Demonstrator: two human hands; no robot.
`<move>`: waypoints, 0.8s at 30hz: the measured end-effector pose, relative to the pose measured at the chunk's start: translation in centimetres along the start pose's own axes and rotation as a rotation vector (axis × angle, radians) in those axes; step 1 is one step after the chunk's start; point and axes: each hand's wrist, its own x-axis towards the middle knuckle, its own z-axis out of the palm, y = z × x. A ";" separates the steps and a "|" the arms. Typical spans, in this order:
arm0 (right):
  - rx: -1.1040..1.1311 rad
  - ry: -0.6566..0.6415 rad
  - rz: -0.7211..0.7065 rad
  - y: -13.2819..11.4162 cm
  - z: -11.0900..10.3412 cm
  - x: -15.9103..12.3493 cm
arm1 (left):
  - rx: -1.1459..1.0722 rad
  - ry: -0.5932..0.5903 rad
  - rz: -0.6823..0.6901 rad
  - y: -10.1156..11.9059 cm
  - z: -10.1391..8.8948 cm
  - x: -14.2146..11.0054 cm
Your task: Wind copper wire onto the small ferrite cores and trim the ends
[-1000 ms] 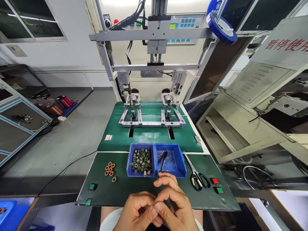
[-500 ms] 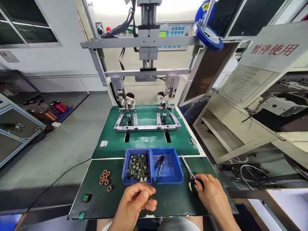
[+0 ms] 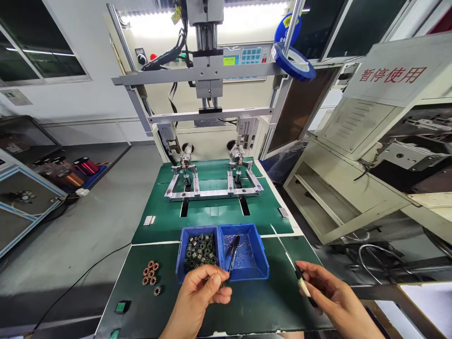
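My left hand (image 3: 203, 294) is closed in a pinch in front of the blue bins. Its fingertips hide what they hold, if anything; only a small dark bit shows between them. In my right hand (image 3: 332, 292) are the scissors (image 3: 291, 261), held by the handles and turned edge-on, blades pointing away from me toward the machine. The left blue bin (image 3: 179, 252) holds many small toothed metal cores (image 3: 201, 252). A black pen (image 3: 234, 249) and thin wire scraps lie in the right blue bin (image 3: 264, 268). Several copper-wound cores (image 3: 151, 270) sit on the mat at left.
Behind the bins stands a winding machine with a metal fixture frame (image 3: 213, 193) and two spindle heads. Green switches (image 3: 122, 307) lie near the mat's left edge. A beige machine cabinet (image 3: 353, 127) is at right, and wire spools (image 3: 86, 165) rest on the floor at left.
My right hand has picked the scissors up off the mat and turned them edge-on. My left hand keeps its pinch in nearly the same place. The view has tilted slightly upward.
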 end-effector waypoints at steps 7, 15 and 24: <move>0.077 -0.507 -0.099 -7.1 2.1 0.1 | 0.121 -0.096 -0.030 0.6 1.0 2.1; 0.089 -0.565 -0.080 -7.8 4.1 2.0 | 0.141 -0.101 -0.065 0.3 1.8 3.4; 0.119 -0.552 -0.095 -6.6 4.1 2.4 | 0.188 -0.116 -0.084 0.1 1.9 4.1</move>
